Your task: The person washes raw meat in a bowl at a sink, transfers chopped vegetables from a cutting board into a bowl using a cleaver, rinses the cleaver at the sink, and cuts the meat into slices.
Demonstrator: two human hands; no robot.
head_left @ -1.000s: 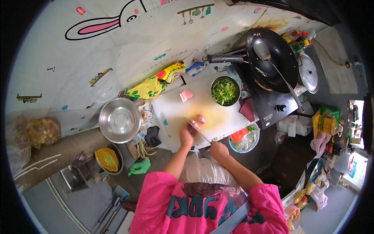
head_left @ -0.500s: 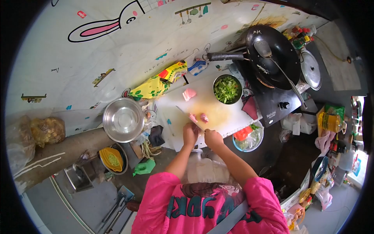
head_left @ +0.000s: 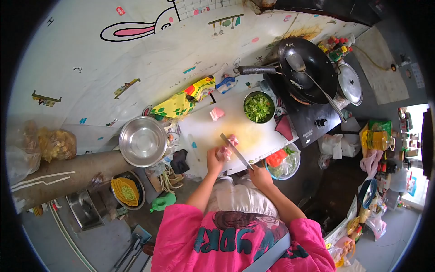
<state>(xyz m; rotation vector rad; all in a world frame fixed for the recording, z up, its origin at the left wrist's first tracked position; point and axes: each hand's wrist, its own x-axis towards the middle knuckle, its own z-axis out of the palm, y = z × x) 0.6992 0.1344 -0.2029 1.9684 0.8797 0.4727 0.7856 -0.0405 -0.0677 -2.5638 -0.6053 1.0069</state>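
My right hand (head_left: 261,177) is wrapped round the handle of a knife (head_left: 237,152), whose blade slants up and left over the white cutting board (head_left: 202,131). At the board's near edge, my left hand (head_left: 214,161) has its fingers closed on a piece of raw meat (head_left: 224,153), just left of the blade. A smaller cut piece of meat (head_left: 233,139) lies beside the blade near its tip. Farther back on the board rests a pale pink slab of meat (head_left: 217,114). Chopped greens fill a metal bowl (head_left: 245,107) at the board's right rear.
A black wok (head_left: 328,68) with a spatula (head_left: 317,84) sits on the cooktop at right. On the left stands a steel basin (head_left: 143,141). Below the board's right edge is a tub (head_left: 294,172) with bagged vegetables. A yellow bag (head_left: 174,105) leans at the wall.
The knife and right hand have moved right and toward my body. More of the meat by my left hand shows. The whole view has shifted slightly.
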